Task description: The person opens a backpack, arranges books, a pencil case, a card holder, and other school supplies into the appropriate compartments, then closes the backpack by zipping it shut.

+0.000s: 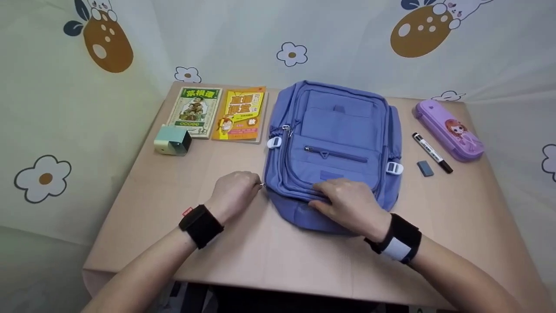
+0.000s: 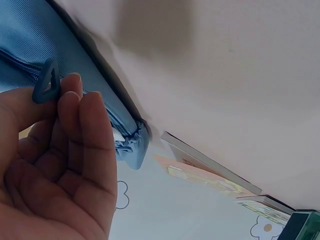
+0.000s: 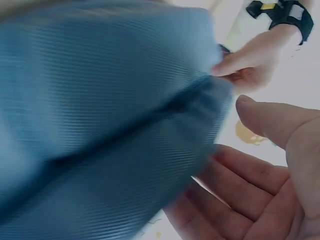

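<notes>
A blue backpack [image 1: 334, 130] lies on the table, front pocket facing up. At its lower left side my left hand [image 1: 236, 191] pinches a zipper pull [image 2: 47, 82], a loop-shaped tab that shows above the fingers in the left wrist view. My right hand [image 1: 352, 202] rests at the backpack's lower front edge. In the right wrist view its fingers [image 3: 240, 175] are extended against the blue fabric, and the thumb stands apart from them. Another zipper [image 1: 336, 154] runs across the front pocket.
Left of the backpack are a green-bordered book [image 1: 195, 112], a yellow-orange book [image 1: 240, 114] and a mint-and-cream box-shaped item [image 1: 173, 140]. To its right lie a purple pencil case [image 1: 449, 130], a marker [image 1: 432, 152] and a small grey-blue eraser [image 1: 425, 168]. Patterned curtains surround the table [image 1: 173, 217].
</notes>
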`<action>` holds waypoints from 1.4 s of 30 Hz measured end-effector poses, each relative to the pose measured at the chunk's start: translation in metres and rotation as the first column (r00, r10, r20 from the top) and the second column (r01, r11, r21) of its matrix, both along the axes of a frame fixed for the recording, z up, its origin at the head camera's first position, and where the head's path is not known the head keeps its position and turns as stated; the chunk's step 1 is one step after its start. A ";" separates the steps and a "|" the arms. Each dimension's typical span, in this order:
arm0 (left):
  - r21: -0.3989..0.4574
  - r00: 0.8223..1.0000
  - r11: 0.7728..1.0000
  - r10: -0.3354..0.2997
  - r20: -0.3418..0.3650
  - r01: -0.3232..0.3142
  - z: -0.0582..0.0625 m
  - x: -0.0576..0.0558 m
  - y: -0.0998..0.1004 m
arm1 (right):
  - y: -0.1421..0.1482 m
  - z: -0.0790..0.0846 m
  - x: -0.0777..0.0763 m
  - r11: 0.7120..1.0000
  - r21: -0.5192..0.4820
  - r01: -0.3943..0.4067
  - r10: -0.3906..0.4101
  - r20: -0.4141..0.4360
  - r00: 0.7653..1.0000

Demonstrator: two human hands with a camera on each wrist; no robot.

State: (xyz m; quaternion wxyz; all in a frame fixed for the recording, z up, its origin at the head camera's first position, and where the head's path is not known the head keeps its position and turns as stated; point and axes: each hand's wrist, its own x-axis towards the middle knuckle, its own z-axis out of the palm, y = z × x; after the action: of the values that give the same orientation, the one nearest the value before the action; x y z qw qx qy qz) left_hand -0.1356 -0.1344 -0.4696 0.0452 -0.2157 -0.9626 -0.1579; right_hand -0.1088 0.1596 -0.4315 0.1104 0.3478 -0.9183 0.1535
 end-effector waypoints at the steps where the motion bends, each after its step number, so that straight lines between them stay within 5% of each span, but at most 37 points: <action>1: -0.002 1.000 1.000 0.001 0.001 -0.001 0.000 0.000 0.000 | -0.007 0.004 -0.002 1.000 0.003 -0.019 0.019 -0.003 1.000; 7: -0.016 1.000 1.000 0.014 0.009 -0.014 -0.002 0.000 0.000 | -0.050 0.014 -0.011 0.992 0.097 -0.077 0.078 -0.015 0.997; 15: -0.026 0.999 1.000 0.003 0.044 -0.002 -0.001 -0.001 0.002 | -0.071 -0.011 -0.019 0.966 0.248 -0.071 0.101 -0.112 0.989; 21: -0.024 0.999 1.000 -0.003 0.037 0.004 0.000 -0.003 0.001 | -0.068 -0.019 -0.021 0.971 0.228 -0.079 0.120 -0.170 0.978; 27: -0.015 0.999 1.000 -0.015 0.035 0.015 0.003 -0.008 -0.002 | -0.066 -0.018 -0.024 0.978 0.189 -0.086 0.113 -0.140 0.984; 42: -0.053 0.994 0.996 0.072 0.079 -0.068 -0.001 -0.060 0.001 | -0.063 -0.018 -0.021 0.978 0.180 -0.105 0.133 -0.148 0.980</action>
State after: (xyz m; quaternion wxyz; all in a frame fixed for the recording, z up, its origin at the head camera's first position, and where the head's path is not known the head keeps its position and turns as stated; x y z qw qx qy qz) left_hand -0.1956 -0.1337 -0.4703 0.0061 -0.1761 -0.9743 -0.1404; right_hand -0.1300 0.0964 -0.4498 0.1436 0.4216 -0.8938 0.0520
